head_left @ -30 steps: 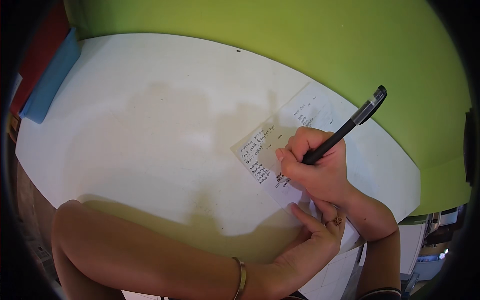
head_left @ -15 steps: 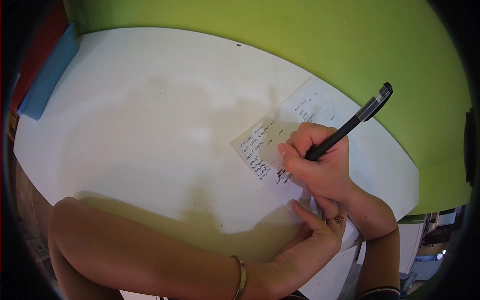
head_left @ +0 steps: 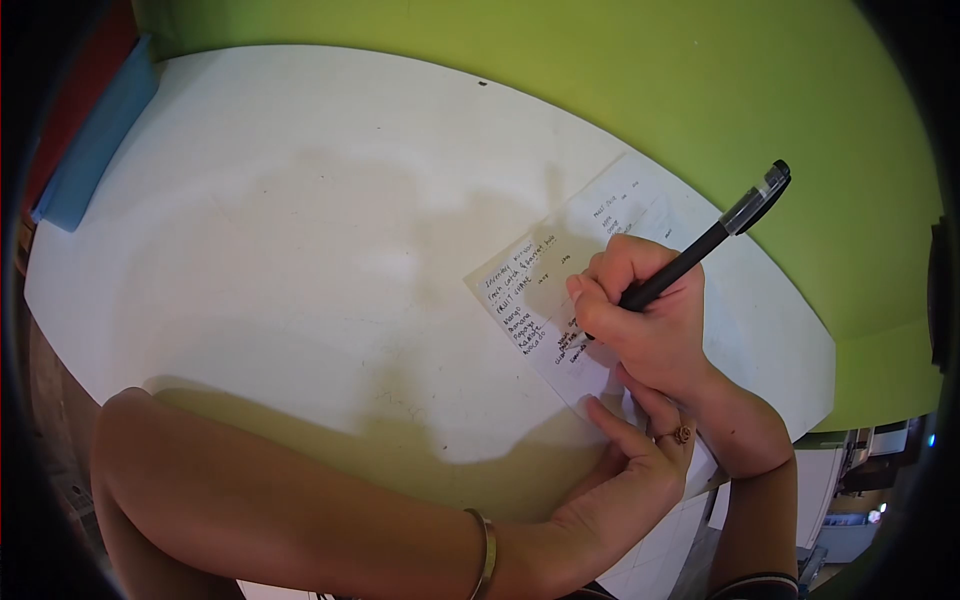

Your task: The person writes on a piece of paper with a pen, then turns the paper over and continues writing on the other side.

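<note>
White was what I noticed first: a broad, curved table (head_left: 250, 250) spread across most of the frame, with soft shadows over its middle. Behind it a green wall (head_left: 750, 90) ran along the top and down the right side. The person's left forearm (head_left: 290, 490) stretched from the lower left along the bottom edge. A sheet of paper (head_left: 530, 290) lay on the table right of centre, slanted, its upper corner near the table's far edge; I could make out handwritten words such as Mango, Papaya and Avocado. A blue container (head_left: 95, 150) stood at the upper left, beside something red (head_left: 95, 60).

The left hand (head_left: 635, 460) was below the right one, its thumb and index finger apart at the near part of the paper; I couldn't tell whether any fingers were under the sheet. The right hand (head_left: 645, 320) was over the paper, its thumb and fingers closed firmly round a black pen (head_left: 680, 272). The pen slanted to the upper right, its tip down among the handwriting. A metal bracelet (head_left: 487, 555) circled the left wrist, and, smallest of all, a flower-shaped ring (head_left: 684, 435) sat on a left finger.
</note>
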A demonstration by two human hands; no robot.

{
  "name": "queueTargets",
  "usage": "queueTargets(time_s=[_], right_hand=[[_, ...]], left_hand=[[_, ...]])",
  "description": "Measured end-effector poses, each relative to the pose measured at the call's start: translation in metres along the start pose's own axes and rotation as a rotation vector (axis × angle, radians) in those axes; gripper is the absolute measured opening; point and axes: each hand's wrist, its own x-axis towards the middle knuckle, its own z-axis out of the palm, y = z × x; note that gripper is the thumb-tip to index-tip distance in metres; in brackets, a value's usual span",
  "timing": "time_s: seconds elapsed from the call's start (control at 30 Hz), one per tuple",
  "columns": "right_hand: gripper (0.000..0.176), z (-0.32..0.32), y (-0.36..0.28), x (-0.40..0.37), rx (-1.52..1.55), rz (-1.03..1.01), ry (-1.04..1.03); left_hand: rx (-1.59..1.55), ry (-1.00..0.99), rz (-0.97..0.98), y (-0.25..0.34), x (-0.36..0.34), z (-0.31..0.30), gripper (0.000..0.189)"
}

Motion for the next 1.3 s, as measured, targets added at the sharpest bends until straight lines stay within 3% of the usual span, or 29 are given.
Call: queueTargets(time_s=[0.57,0.73,0.83,0.93,1.17,1.3], right_hand=[[0.033,-0.002,0.003,0.0,-0.004,-0.029,-0.007],[0.033,-0.003,0.003,0.002,0.017,0.047,0.089],[0.033,-0.008,0.003,0.006,0.09,0.089,0.033],[0.033,-0.007,0.006,0.003,0.023,-0.012,0.02],[0.033,-0.008,0.004,0.003,-0.009,0.025,0.028],[0.033,-0.009,0.006,0.003,0.008,0.026,0.039]], left_hand=[[0.047,-0.002,-0.137,0.013,0.006,0.004,0.03],[0.06,-0.007,-0.128,0.011,0.004,0.003,0.03],[0.033,-0.014,-0.047,0.003,0.002,0.001,0.03],[0.02,-0.026,-0.016,0.002,0.003,0.001,0.03],[0.031,-0.027,-0.01,0.004,0.003,0.001,0.03],[0.066,-0.005,-0.124,0.01,0.004,0.003,0.03]])
